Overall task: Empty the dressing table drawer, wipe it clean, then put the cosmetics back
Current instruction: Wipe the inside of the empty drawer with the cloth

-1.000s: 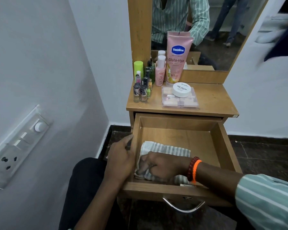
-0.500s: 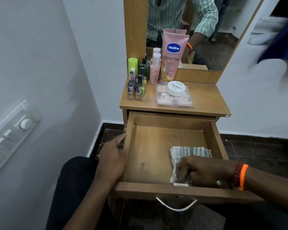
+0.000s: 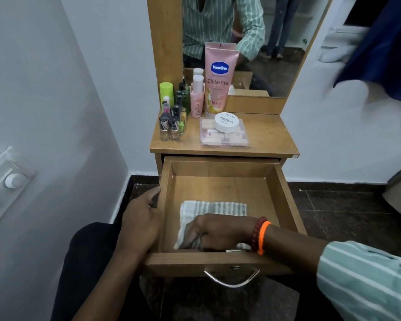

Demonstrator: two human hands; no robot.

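One striped cloth (image 3: pixel 214 208) lies flat in the open drawer (image 3: pixel 285 200), long axis left-right; right hand (image 3: pixel 214 230) presses it, fingers (image 3: pixel 192 237) together, left hand (image 3: pixel 140 224) curled over the drawer's left wall

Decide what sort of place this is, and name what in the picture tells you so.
Probably a bedroom or dressing corner in a home. A small wooden dressing table with a mirror stands against the wall, cosmetics such as a Vaseline tube on top, and its drawer is open.
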